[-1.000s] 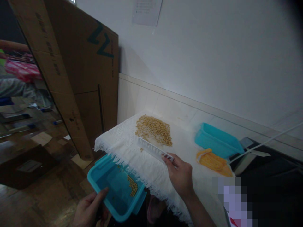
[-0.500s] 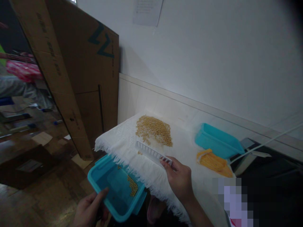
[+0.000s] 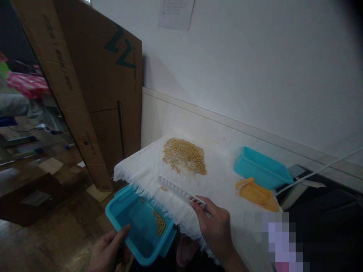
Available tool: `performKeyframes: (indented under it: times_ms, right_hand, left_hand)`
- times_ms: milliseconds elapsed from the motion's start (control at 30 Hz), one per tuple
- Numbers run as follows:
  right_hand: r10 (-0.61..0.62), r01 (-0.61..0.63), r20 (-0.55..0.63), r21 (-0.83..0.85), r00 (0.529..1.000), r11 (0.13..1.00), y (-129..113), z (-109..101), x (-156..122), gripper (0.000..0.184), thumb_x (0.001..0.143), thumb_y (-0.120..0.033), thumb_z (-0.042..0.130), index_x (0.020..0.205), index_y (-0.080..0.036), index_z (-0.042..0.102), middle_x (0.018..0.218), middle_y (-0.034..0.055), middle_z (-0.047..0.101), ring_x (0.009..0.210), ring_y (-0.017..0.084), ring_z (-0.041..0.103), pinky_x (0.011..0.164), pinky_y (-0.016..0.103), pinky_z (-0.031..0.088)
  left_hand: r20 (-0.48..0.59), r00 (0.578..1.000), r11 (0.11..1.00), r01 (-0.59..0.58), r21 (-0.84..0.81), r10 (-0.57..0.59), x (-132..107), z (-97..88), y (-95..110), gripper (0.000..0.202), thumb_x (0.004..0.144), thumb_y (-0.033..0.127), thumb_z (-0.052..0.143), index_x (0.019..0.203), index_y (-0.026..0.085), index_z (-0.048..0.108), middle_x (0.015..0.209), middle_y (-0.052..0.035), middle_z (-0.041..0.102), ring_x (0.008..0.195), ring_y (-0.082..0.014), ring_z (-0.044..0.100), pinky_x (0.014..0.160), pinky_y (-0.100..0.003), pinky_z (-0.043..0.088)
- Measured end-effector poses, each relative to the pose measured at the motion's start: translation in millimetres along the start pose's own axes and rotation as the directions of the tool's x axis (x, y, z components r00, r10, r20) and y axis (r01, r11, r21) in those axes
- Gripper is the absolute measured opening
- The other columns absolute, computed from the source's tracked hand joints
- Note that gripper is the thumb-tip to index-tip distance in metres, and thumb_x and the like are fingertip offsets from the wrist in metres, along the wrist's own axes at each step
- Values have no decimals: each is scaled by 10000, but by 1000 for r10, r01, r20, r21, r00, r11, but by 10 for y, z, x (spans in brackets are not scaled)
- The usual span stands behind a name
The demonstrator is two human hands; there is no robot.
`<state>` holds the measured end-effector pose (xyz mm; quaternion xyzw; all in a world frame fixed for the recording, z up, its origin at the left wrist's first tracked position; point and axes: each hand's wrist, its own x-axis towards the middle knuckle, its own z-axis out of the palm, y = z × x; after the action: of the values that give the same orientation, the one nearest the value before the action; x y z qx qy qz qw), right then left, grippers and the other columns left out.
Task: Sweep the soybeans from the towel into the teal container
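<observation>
White wall (image 3: 241,56) behind; tall cardboard box (image 3: 99,75) past the table's left edge. White fringed cloth (image 3: 218,177) covers the table before you. Blue tub (image 3: 138,224) sits just below the front edge, partly under the fringe; second blue tub (image 3: 261,166) toward the back right corner. Bean pile (image 3: 185,153) spread near the back edge; yellow cloth (image 3: 256,194) by the right edge. Your right hand (image 3: 214,219), over the front edge, pinches one end of a white slotted strip (image 3: 176,189), which extends leftward from your fingers, between pile and fringe. Your left hand (image 3: 109,245) grips the first tub's near rim, thumb on top. Bean cluster (image 3: 159,223) inside that tub; few loose beans (image 3: 163,189) just beside the strip's far end.
</observation>
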<state>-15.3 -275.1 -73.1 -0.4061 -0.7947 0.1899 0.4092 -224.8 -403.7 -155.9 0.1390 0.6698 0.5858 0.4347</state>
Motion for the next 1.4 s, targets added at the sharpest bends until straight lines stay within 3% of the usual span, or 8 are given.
performKeyframes:
  times_ms: [133, 333, 467, 567, 800, 1100, 1233, 1400]
  right_hand:
    - [24, -25, 39, 22, 999, 999, -85, -21, -55, 210, 869, -295, 538, 857, -208, 729, 759, 21, 747, 644, 157, 706, 597, 173, 528]
    - [111, -111, -69, 7, 991, 994, 30, 29, -11, 232, 852, -349, 560, 897, -181, 714, 746, 40, 741, 655, 178, 703, 619, 205, 535]
    - [182, -179, -16, 106, 983, 978, 81, 100, 71, 271, 856, -381, 554, 906, -159, 702, 643, 36, 708, 663, 192, 693, 628, 231, 540]
    - [223, -219, -2, 171, 975, 960, 95, 115, 148, 290, 843, -388, 569, 920, -139, 695, 677, 50, 718, 652, 195, 688, 637, 257, 548]
    - [317, -299, -50, 224, 947, 928, 283, -39, 288, 355, 797, -414, 614, 986, -123, 687, 879, 105, 747, 758, 240, 714, 649, 301, 567]
    - [377, -356, -156, 146, 913, 923, 632, -264, 348, 396, 750, -451, 646, 950, -112, 694, 834, 114, 750, 778, 277, 714, 670, 340, 566]
    - [372, -361, -177, 91, 911, 928, 616, -323, 359, 389, 757, -451, 637, 945, -117, 702, 837, 113, 750, 766, 274, 714, 659, 332, 561]
    - [343, -320, -139, 166, 929, 933, 473, -280, 347, 382, 767, -433, 632, 974, -118, 693, 891, 114, 746, 816, 270, 711, 689, 331, 566]
  left_hand:
    - [-29, 999, 1000, -23, 16, 24, -24, 14, 27, 485, 618, 590, 657, 380, 192, 514, 267, -6, 510, 260, -104, 409, 340, -212, 273]
    - [-25, 1000, 1000, -6, 4, 6, -18, -1, 16, 478, 597, 599, 674, 391, 201, 509, 275, -2, 514, 265, -116, 418, 336, -221, 294]
    - [-9, 1000, 1000, 9, -8, -9, 22, -26, -37, 474, 602, 593, 674, 394, 196, 520, 278, -7, 517, 270, -118, 425, 330, -219, 293]
    - [-2, 1000, 1000, 22, -13, -22, 35, -29, -43, 476, 579, 605, 683, 395, 196, 524, 274, -8, 515, 262, -117, 421, 323, -217, 289]
    - [-12, 1000, 1000, 18, -25, -18, -21, 11, 41, 478, 571, 604, 680, 381, 199, 512, 260, -10, 505, 247, -109, 395, 318, -218, 282]
    - [-26, 1000, 998, 9, -60, -11, -54, 26, 48, 474, 595, 595, 674, 403, 190, 520, 266, -8, 513, 241, -104, 406, 308, -202, 283]
    - [-17, 1000, 997, 17, -69, -18, -47, 25, 45, 460, 581, 584, 684, 402, 192, 523, 262, -6, 510, 239, -112, 413, 304, -209, 292]
    - [-41, 999, 1000, 0, -1, 0, -37, 17, 54, 473, 586, 590, 669, 377, 201, 499, 261, -14, 510, 240, -113, 403, 308, -219, 278]
